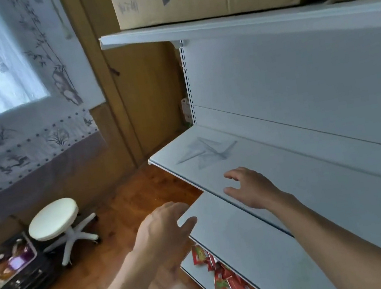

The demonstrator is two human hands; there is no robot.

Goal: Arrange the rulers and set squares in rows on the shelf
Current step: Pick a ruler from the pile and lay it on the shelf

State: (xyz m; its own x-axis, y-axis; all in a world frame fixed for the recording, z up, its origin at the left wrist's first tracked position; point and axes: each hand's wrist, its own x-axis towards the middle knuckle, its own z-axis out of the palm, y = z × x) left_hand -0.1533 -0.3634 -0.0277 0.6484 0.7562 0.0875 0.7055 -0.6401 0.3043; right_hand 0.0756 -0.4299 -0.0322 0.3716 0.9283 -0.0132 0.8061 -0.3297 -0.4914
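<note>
On the middle shelf: heap untouched, both hands empty

At the left end of the shelf the rulers and set squares lie in a see-through, crossed heap, not in rows. I read this as the reach step, with nothing sorted yet. My right hand hovers over the shelf just short of the heap, fingers relaxed and spread, holding nothing. My left hand is lower, by the front corner of the next board down, fingers loosely bent, also empty. The next move needs one piece slid off the heap; they are flat and clear, so probably hard to pinch. Open board runs off to the right, bounded by the front lip and back wall. Below sit red packets.
</note>
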